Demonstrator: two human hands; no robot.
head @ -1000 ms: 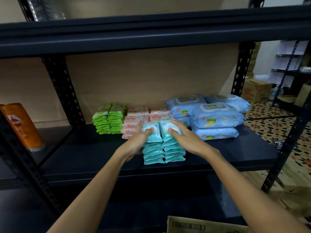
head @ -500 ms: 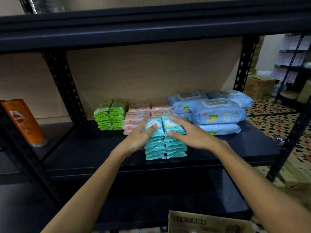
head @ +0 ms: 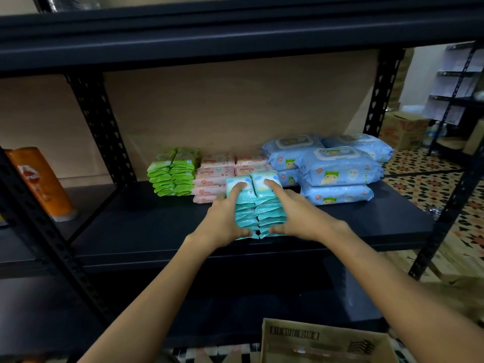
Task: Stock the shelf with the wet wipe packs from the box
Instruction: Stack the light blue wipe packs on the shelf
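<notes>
Two side-by-side stacks of teal wet wipe packs (head: 258, 205) stand near the front of the black shelf (head: 136, 226). My left hand (head: 225, 218) grips the left stack, fingers on top and thumb at its base. My right hand (head: 296, 213) grips the right stack the same way. Behind them sit green packs (head: 172, 171), pink packs (head: 217, 170) and large blue packs (head: 337, 171). The cardboard box (head: 322, 341) is at the bottom edge, its inside hidden.
An orange bottle (head: 39, 182) leans on the neighbouring shelf at left. Black perforated uprights (head: 99, 127) frame the bay, and a shelf board (head: 235, 30) runs overhead. At right are patterned floor tiles (head: 429, 184), a carton (head: 403, 129) and another rack (head: 461, 87).
Both hands have shifted from lying on top of the teal stacks to clasping them, thumbs now down at the base. The view has drawn closer to the shelf.
</notes>
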